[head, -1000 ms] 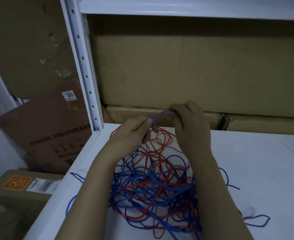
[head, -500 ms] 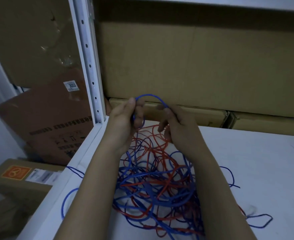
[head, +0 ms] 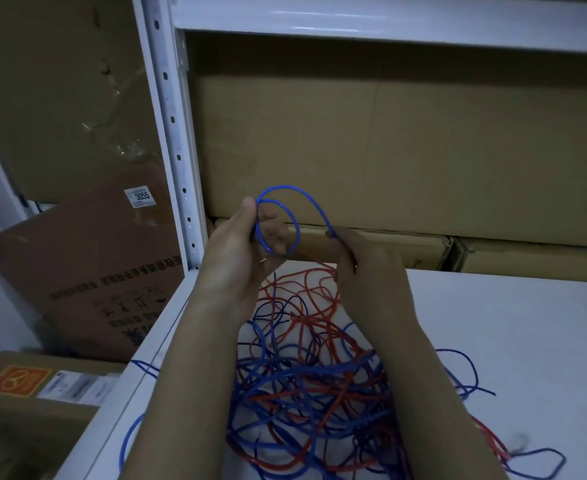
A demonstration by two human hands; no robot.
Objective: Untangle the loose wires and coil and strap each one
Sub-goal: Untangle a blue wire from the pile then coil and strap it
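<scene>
Cardboard boxes [head: 389,150] fill the white shelf [head: 492,323]; a leaning carton's label [head: 140,196] apparently reads 3055.

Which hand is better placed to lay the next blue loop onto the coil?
Probably the right hand: it pinches the blue wire running to the tangle, so it can feed. The left hand already holds the small coil.

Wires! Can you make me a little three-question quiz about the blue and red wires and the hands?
1. True or false: the left hand holds a small loop of blue wire.
2. What colours are in the tangled pile on the white shelf?
3. The right hand is: A) flat on the shelf, B) pinching the blue wire, C) lifting a cardboard box.

Key: 1 true; 2 blue and red; 3 B.
</scene>
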